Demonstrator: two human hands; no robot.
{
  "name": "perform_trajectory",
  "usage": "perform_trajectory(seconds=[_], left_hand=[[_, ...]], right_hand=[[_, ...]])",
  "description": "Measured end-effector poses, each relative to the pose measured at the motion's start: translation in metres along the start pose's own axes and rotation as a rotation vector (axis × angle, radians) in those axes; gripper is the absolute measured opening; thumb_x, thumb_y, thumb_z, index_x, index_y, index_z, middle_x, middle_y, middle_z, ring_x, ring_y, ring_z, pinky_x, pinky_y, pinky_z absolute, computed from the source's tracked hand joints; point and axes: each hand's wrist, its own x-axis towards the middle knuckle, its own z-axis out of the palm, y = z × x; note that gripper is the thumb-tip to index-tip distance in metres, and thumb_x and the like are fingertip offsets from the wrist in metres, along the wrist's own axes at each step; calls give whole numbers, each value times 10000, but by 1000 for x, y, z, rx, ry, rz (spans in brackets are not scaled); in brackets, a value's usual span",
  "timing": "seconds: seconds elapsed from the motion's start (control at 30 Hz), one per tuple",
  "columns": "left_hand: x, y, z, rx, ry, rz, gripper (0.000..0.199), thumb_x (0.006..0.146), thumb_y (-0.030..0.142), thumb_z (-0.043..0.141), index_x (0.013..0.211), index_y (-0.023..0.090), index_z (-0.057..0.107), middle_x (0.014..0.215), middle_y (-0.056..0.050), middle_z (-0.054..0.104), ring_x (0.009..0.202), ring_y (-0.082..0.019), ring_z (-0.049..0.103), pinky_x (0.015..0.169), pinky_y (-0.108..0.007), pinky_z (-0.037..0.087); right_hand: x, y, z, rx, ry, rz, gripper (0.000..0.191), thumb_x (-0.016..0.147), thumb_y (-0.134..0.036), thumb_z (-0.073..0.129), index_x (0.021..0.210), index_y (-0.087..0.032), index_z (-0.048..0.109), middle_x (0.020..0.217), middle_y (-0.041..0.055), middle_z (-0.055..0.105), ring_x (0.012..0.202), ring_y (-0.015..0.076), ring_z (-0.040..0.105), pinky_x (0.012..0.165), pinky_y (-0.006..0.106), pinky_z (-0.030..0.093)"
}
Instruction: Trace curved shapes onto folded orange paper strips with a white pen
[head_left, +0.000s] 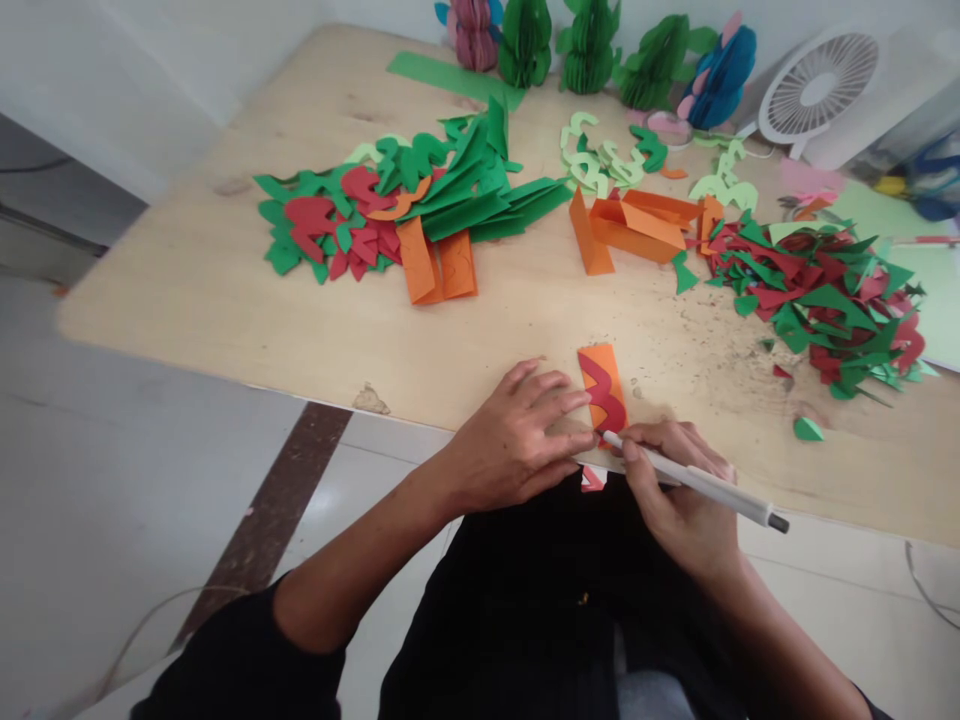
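An orange paper strip lies near the table's front edge with a wavy red paper shape on top. My left hand rests flat beside it, fingers stretched out; their tips touch the left side of the paper. In my right hand is a white pen with a dark end, held in a writing grip. The pen's tip meets the lower edge of the red shape. Between the hands, below the table edge, a small red-and-white patch shows against dark clothing.
Folded orange papers lie ahead. Green and red cut pieces form a heap at left; scraps pile up at right. Pale green cutouts lie farther back. Honeycomb paper figures and a white fan stand at the rear.
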Motion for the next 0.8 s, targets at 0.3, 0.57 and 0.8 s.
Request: perform_trajectory(seconds=[0.3, 0.57, 0.8], left_hand=[[-1, 0, 1, 3, 10, -1, 258, 958, 367, 532, 1158, 287, 675, 1339, -72, 591, 1243, -283, 481, 1132, -562, 297], [0, 1, 1, 18, -16, 3, 257, 957, 359, 531, 1164, 285, 665, 1347, -66, 583, 1259, -287, 470, 1142, -571, 283], [-1, 1, 4, 36, -13, 17, 271, 950, 354, 542, 1185, 279, 654, 1365, -66, 571, 1272, -287, 458, 1150, -570, 277]], right_hand=[[-5, 4, -2, 45, 35, 98, 144, 952, -269, 522, 916, -209, 648, 769, 3, 739, 667, 141, 683, 636, 265, 483], [-11, 20, 5, 82, 63, 95, 231, 974, -247, 489, 1152, -209, 632, 1044, 70, 740, 966, 211, 693, 811, 341, 524], [-13, 27, 18, -83, 104, -16, 199, 962, -177, 499, 1109, -181, 634, 957, 75, 741, 883, 208, 670, 805, 346, 489]])
